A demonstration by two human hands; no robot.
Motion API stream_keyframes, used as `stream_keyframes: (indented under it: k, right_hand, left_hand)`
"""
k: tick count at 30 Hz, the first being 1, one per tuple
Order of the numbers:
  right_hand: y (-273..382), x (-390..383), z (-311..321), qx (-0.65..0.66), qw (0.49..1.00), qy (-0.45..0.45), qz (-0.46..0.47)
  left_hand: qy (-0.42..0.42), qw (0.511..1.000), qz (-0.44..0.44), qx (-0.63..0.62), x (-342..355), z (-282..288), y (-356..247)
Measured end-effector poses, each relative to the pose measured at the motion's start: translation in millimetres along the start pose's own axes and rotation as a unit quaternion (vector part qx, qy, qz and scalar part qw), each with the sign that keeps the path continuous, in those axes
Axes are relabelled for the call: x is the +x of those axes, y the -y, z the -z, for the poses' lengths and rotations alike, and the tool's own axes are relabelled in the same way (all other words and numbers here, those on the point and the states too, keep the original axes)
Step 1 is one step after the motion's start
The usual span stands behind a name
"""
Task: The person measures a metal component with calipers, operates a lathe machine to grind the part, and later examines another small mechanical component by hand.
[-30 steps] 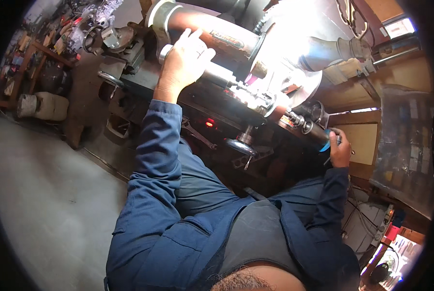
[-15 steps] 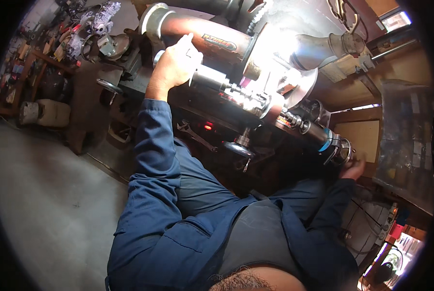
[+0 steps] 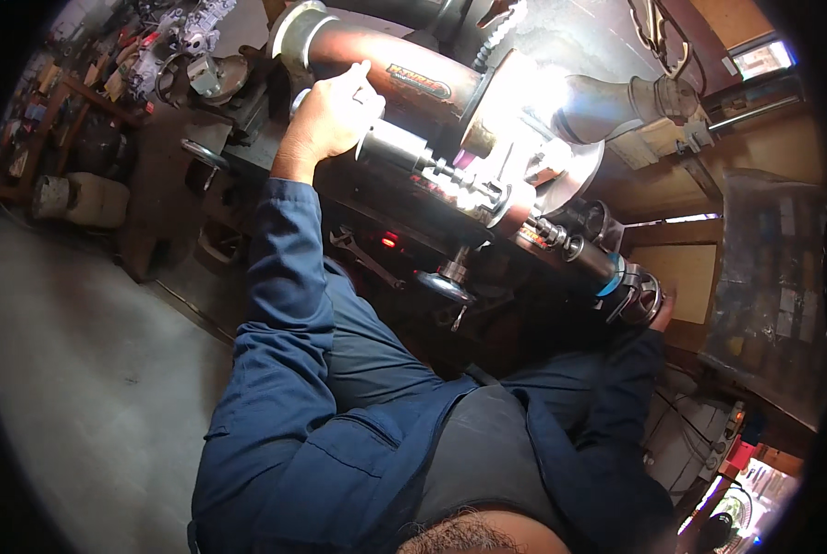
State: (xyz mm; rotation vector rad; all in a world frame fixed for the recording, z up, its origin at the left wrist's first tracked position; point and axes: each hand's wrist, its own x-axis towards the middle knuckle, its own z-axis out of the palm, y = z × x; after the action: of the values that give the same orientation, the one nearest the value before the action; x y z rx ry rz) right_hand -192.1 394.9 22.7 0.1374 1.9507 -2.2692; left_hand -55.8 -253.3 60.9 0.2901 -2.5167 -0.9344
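Observation:
My left hand [image 3: 332,118] is wrapped around the end of a grey metal shaft on a machine, below a large reddish cylindrical housing [image 3: 358,57]. One finger points up against that housing. To the hand's right, a smooth grey collar [image 3: 393,145] leads into a thinner, brightly lit spindle assembly [image 3: 469,189]. Farther right is a dark cylinder with a blue band [image 3: 612,275], ending in a metal handwheel [image 3: 651,297]. My right hand [image 3: 663,312] is at this wheel's rim, closed on it, with most of the fingers hidden behind it.
A second handwheel [image 3: 446,284] juts toward my legs from the machine's front, near a hanging wrench [image 3: 367,257]. Another handwheel [image 3: 204,152] is at the left. A bright lamp glares over a grinding wheel [image 3: 579,175]. A plastic sheet [image 3: 769,277] hangs at the right.
My right hand has moved from just beside the end handwheel up against its rim. My left hand keeps its hold on the shaft. The whole view has shifted slightly.

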Motion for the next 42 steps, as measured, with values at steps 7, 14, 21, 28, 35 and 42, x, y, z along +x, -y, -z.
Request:
stream_keyframes:
  k: [7, 14, 21, 28, 35, 42]
  right_hand:
    - [10, -14, -36, 0.058, 0.993, 0.079, 0.062]
    - [14, -28, -51, 0.098, 0.984, 0.107, 0.107]
    - [5, -56, -42, 0.144, 0.975, 0.124, 0.110]
    - [-50, -52, 36, 0.190, 0.975, 0.097, 0.055]
    - [-74, -65, 44, 0.187, 0.948, 0.227, 0.125]
    - [-46, -65, 22, 0.330, 0.933, 0.131, 0.052]
  left_hand:
    - [-0.004, 0.999, 0.016, -0.037, 0, -1, 10]
    - [-0.001, 0.999, 0.033, -0.025, 3, 0, 1]
    - [0.002, 0.998, 0.036, -0.056, 3, 1, 1]
    - [-0.008, 0.996, 0.049, -0.073, 5, 2, -13]
    - [-0.016, 0.998, 0.050, -0.044, 5, 3, -18]
    - [-0.043, 0.996, 0.025, -0.068, 9, -6, -12]
